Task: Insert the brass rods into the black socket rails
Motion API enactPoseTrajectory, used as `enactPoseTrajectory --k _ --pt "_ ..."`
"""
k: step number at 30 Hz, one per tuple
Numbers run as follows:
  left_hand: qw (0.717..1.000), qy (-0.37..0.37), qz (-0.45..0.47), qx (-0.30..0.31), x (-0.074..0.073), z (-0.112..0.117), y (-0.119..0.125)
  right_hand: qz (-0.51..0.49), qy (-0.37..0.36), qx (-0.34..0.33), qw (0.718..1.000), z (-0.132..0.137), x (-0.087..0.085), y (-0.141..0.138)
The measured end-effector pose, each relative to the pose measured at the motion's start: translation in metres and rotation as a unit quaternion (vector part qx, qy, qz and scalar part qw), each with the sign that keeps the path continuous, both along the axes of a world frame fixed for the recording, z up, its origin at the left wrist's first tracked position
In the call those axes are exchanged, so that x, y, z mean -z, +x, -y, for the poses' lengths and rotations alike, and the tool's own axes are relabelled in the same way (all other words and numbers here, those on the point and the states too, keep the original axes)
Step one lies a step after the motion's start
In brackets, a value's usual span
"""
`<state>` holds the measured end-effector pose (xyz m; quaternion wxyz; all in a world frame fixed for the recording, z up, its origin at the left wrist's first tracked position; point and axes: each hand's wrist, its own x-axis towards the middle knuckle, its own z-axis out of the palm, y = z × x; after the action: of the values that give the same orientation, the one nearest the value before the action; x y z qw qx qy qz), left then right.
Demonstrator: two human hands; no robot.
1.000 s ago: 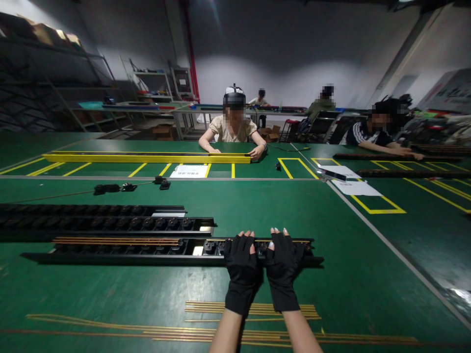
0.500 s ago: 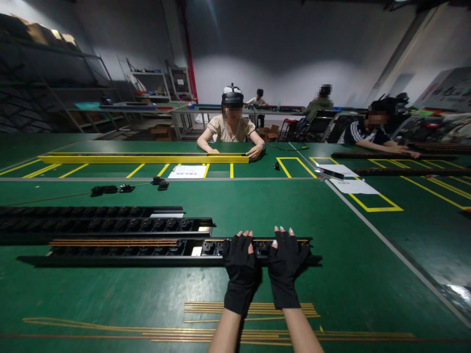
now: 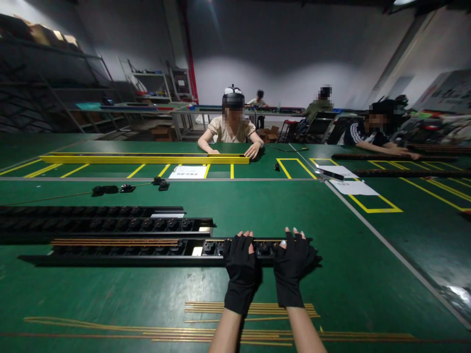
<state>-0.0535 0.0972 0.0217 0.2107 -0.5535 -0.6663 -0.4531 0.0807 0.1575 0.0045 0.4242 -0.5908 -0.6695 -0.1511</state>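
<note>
A long black rail (image 3: 147, 251) with a row of socket modules lies across the green table (image 3: 257, 206) in front of me. Thin copper strips (image 3: 114, 242) rest along its left part. Both my hands wear black fingerless gloves. My left hand (image 3: 241, 267) lies flat on the rail near its right end, fingers stretched over the far edge. A short gap to the right, my right hand (image 3: 292, 267) lies the same way at the rail's right end. Neither hand grips anything.
Two more black rails (image 3: 110, 224) lie behind the first. Loose copper strips (image 3: 206, 308) lie near my wrists. Black connector parts (image 3: 125, 188) and a paper sheet (image 3: 189, 171) sit farther off. A person (image 3: 232, 128) opposite handles a yellow rail (image 3: 147, 159); others work at right.
My right hand has slid to the right along the rail, opening a gap from the left hand. The left hand has stayed in place.
</note>
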Motion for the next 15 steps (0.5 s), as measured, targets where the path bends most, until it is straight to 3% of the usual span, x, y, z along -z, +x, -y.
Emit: enactPoseTrajectory --k 3,7,12,15 --pt "1.0 -0.003 -0.003 0.002 0.0003 0.0005 -0.0003 -0.018 -0.005 -0.029 0.999 -0.0004 -0.0032 0.0039" --pt "1.0 -0.008 -0.01 0.003 -0.0009 0.0015 -0.0008 -0.024 -0.004 0.006 1.0 -0.0003 -0.0028 0.0052" --pt "1.0 -0.001 -0.007 -0.002 -0.0028 0.0011 -0.0011 -0.042 -0.003 -0.014 0.999 -0.0015 0.0014 0.0062" --pt "1.0 0.006 -0.013 -0.003 -0.0032 0.0011 -0.0008 -0.061 0.009 0.011 0.998 -0.0024 0.002 0.0082"
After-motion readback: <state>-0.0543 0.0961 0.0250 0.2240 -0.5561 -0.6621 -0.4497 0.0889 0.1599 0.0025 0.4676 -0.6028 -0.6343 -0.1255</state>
